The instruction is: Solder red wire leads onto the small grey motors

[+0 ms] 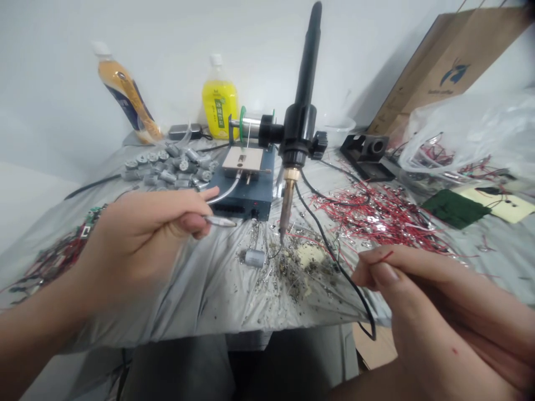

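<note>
My left hand [167, 220] is closed round a slim feed pen with a pale pointed tip [222, 221]. A clear tube [229, 192] curves from the blue solder feeder [244, 192] to that hand. Upright in a black holder, the soldering iron [288, 203] points its tip down at the table. Below and left of the tip lies a small silver motor [254, 258], with a thin dark wire beside it. My right hand [401, 278] is pinched, thumb against fingers, with a short bit of red wire [388, 256] showing at the fingers. Its other end is hard to follow.
Silver motors [175, 167] are heaped at the left back, near two drink bottles [219, 97]. Red wires [376, 214] spread at the right, beside a plastic bag [451, 133] and paper bag [451, 67]. Solder debris [301, 267] litters the middle; a black cable [334, 256] hangs over the edge.
</note>
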`<state>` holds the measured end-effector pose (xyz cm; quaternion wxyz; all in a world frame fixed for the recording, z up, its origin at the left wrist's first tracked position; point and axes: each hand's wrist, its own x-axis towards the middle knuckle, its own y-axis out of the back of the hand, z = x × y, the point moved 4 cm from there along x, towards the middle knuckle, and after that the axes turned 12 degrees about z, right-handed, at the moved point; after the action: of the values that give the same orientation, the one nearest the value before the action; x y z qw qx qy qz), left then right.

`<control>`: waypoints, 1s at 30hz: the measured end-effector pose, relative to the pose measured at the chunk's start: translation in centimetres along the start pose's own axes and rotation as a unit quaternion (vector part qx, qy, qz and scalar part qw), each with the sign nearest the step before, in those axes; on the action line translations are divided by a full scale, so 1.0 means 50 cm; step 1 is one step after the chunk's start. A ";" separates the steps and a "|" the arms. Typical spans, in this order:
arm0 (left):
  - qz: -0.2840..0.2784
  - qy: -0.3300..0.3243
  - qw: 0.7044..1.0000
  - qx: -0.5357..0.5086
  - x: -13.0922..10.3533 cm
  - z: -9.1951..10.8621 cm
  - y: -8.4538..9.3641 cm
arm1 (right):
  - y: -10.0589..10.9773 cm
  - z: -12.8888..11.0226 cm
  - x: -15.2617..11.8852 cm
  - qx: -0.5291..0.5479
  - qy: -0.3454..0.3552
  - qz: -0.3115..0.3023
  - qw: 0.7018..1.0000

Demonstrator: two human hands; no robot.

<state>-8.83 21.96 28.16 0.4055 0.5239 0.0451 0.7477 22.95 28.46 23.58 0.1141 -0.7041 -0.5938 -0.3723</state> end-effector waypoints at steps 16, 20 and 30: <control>0.011 -0.080 0.981 0.177 -0.081 0.086 -0.005 | 0.024 0.001 0.015 -0.036 -0.010 0.017 0.999; -0.191 -0.171 0.952 0.169 -0.104 0.072 -0.068 | 0.002 -0.012 0.025 -0.016 0.000 -0.007 1.000; -0.276 -0.059 0.952 0.122 -0.056 0.053 -0.116 | -0.046 -0.032 0.027 0.025 0.053 -0.073 0.996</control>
<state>-3.06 23.05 24.42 0.5307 0.5797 0.2549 0.5633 20.22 29.13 24.96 0.1355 -0.6353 -0.6455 -0.4017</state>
